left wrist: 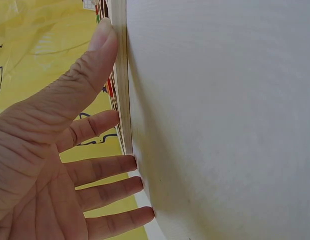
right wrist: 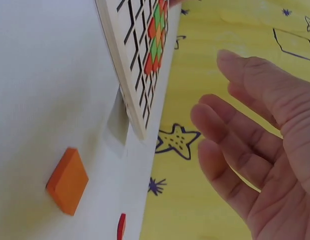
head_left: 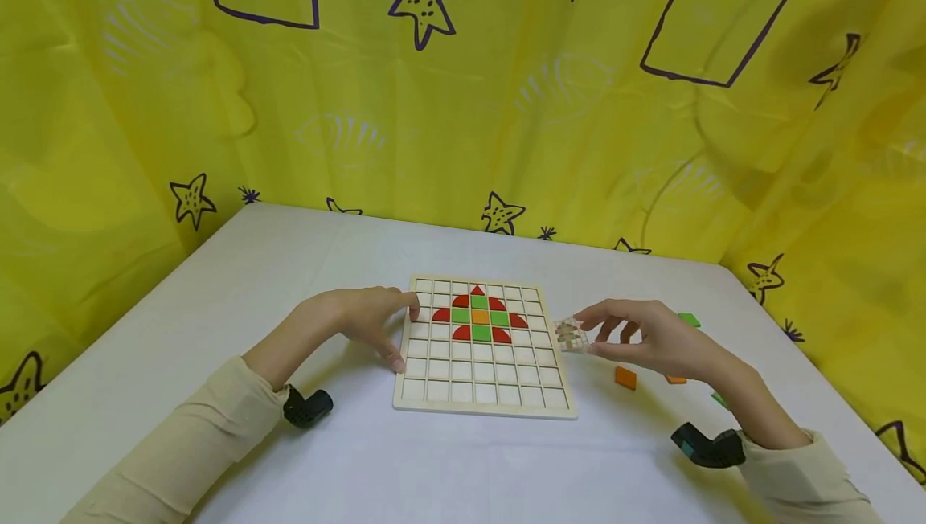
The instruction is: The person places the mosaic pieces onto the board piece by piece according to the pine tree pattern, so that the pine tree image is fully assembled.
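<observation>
A square wooden grid board [head_left: 485, 391] lies on the table, bearing a pattern of red, green and orange tiles [head_left: 481, 317] in its upper part. My left hand [head_left: 372, 319] is at the board's left edge, thumb and fingers spread; the left wrist view has the thumb [left wrist: 102, 45] and fingers against the wooden rim. Just past the board's right edge lies a small pattern card [head_left: 570, 336]. Beside it is my right hand [head_left: 644, 337], thumb and fingertips close to the card's right side. Between its loosely bent fingers [right wrist: 220, 125] the right wrist view shows nothing held.
Right of the board lie an orange tile [head_left: 625, 378], a second orange tile [head_left: 676, 379] partly hidden by the right arm, and two green tiles, one farther back [head_left: 689, 320]. A small red piece [right wrist: 121, 227] appears in the right wrist view. Yellow patterned curtain [head_left: 463, 106] surrounds the table.
</observation>
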### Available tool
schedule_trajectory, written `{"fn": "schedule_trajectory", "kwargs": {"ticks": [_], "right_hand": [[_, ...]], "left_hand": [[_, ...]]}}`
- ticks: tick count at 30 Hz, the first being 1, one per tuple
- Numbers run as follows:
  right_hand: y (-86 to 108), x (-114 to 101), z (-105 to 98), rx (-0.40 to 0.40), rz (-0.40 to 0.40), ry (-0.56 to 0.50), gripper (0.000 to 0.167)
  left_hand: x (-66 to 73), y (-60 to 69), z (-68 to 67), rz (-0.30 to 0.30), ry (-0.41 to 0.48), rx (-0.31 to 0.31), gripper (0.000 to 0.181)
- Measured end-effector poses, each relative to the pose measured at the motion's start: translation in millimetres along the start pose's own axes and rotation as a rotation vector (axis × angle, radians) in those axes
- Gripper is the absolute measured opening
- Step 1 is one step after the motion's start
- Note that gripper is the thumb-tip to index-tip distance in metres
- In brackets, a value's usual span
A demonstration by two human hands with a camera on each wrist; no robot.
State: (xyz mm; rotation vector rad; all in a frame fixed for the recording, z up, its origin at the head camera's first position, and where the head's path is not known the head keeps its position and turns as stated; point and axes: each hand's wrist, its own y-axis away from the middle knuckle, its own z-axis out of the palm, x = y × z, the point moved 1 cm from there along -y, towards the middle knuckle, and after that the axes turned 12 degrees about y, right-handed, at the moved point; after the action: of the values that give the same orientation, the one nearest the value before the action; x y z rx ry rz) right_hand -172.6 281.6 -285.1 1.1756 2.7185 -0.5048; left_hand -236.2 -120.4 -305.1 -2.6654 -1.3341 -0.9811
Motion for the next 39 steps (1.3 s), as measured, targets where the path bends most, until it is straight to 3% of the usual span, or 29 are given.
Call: {"fn": "schedule_trajectory", "kwargs": {"ticks": [9,25,39], "right_hand": [[20.8,21,-10,-0.177,0.127,-0.106,0.032],[41.8,56,-5,-0.377,0.137,-0.279,0.038],[36.4,55,8,-0.386,0.174,-0.194,0.031]], "left_hand": [[0.9,-0.1,0.6,0.008,0.005,-0.002,0.063],[-2.6,-0.7,0.3,0.006,0.014,-0.006,0.064],[-0.7,0.3,-0.3,0.011,0.015,-0.015,0.065]]}}
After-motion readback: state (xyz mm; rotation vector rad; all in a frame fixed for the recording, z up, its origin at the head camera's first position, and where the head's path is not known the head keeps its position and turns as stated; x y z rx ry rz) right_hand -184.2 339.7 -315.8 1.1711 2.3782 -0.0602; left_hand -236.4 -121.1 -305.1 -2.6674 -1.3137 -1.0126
